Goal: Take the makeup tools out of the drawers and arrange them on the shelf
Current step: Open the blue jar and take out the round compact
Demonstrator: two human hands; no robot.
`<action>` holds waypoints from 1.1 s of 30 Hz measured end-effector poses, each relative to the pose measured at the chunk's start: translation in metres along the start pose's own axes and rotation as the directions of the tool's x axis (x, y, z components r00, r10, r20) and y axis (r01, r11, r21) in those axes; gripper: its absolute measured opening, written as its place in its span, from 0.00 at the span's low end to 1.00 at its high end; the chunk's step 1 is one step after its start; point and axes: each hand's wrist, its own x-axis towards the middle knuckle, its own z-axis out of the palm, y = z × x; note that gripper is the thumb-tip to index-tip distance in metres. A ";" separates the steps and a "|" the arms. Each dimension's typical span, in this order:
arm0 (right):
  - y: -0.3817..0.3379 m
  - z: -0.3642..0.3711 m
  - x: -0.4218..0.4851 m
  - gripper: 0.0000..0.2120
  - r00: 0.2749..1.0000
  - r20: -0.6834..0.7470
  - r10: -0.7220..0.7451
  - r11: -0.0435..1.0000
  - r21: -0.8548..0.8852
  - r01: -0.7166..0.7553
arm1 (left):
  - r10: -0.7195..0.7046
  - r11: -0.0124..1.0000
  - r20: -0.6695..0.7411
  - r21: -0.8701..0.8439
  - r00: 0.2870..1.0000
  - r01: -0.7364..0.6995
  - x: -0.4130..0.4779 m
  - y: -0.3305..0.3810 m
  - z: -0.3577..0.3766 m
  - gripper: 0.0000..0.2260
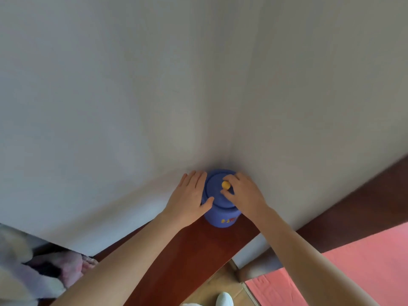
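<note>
A round blue container (pixel 223 215) with a blue lid (pixel 215 191) stands in the wall corner on a dark red-brown wooden shelf (pixel 198 246). A small yellow knob (pixel 225 185) sits at the lid's centre. My left hand (pixel 189 196) lies flat against the container's left side, thumb on the lid's rim. My right hand (pixel 242 192) pinches the yellow knob between thumb and fingers. No drawers or makeup tools are visible.
White walls meet in a corner right behind the container. A pink surface (pixel 364 266) lies at the lower right, fluffy white and pink fabric (pixel 44 270) at the lower left. A white shoe (pixel 224 300) shows on the wooden floor below.
</note>
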 end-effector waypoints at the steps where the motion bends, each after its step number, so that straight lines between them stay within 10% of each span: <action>1: 0.002 0.001 0.002 0.15 1.000 -0.010 -0.010 1.000 0.029 0.010 | 0.000 1.000 -0.004 0.005 1.000 0.000 0.001 0.000 -0.001 0.35; 10: 0.018 -0.028 -0.022 0.06 0.967 -0.234 0.097 0.914 0.405 0.006 | 0.033 0.996 -0.102 -0.081 0.994 -0.041 0.014 -0.005 0.006 0.08; 21: 0.031 -0.054 -0.069 0.04 0.878 -0.266 0.398 0.640 0.766 -0.058 | 0.119 0.993 0.472 -0.058 0.874 -0.104 0.083 0.033 0.033 0.18; 33: 0.037 -0.051 -0.079 0.05 0.865 -0.248 0.436 0.575 0.816 -0.056 | 0.193 0.954 0.531 0.095 0.825 -0.284 0.104 0.039 0.061 0.20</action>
